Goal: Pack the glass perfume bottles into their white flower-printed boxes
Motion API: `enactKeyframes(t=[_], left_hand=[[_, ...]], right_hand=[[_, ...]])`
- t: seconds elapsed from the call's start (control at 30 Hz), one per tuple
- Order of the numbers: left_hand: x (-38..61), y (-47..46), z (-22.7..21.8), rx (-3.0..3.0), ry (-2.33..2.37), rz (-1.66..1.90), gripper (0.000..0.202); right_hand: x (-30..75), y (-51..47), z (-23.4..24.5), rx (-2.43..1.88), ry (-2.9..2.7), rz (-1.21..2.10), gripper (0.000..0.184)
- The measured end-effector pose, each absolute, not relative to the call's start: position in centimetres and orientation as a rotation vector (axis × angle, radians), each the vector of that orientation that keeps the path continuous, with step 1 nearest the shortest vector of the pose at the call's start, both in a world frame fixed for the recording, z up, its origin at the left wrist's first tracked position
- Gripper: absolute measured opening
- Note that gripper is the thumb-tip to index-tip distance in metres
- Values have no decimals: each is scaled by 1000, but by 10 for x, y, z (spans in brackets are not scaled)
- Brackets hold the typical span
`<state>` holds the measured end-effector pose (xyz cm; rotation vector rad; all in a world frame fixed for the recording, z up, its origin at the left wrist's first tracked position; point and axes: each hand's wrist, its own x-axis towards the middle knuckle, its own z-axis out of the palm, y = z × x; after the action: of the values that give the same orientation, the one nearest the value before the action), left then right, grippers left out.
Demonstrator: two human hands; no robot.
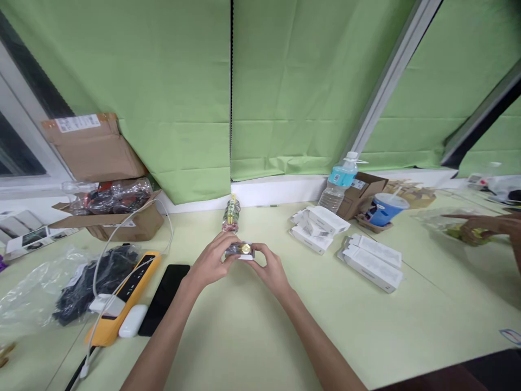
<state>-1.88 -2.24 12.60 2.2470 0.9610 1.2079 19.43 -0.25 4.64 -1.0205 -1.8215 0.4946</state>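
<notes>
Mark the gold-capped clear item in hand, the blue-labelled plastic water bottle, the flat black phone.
gold-capped clear item [245,248]: head view, gold cap.
blue-labelled plastic water bottle [341,177]: head view, blue label.
flat black phone [165,298]: head view, screen.

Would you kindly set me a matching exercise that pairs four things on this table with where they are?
Things:
1. water bottle
2. black phone
3. small gold-capped item
4. white boxes

Places:
a. held between the left hand and right hand
b. flat beside the yellow device
c. upright, left of the blue cup
d. piled to the right of both hands

Pairs: 1-c, 2-b, 3-a, 4-d
</notes>
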Motion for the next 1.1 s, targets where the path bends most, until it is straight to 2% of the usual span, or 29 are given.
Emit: enactKeyframes(t=[0.33,0.57,0.77,0.93,1.1], left_hand=[[-21,6,111,2075,981,1270,30],[-21,24,119,1790,880,1019,36],[-15,27,112,1749,844,1095,39],[-13,38,116,1706,870,1161,42],[-19,47,128,1709,825,1039,38]], right_hand=[[194,0,46,-952,-1749,550,35],[185,10,40,-945,-1615,626,62],[171,30,39,-965,-1659,785,42],[171,44,47,-971,-1682,888,44],[166,45,39,-970,-1604,920,45]])
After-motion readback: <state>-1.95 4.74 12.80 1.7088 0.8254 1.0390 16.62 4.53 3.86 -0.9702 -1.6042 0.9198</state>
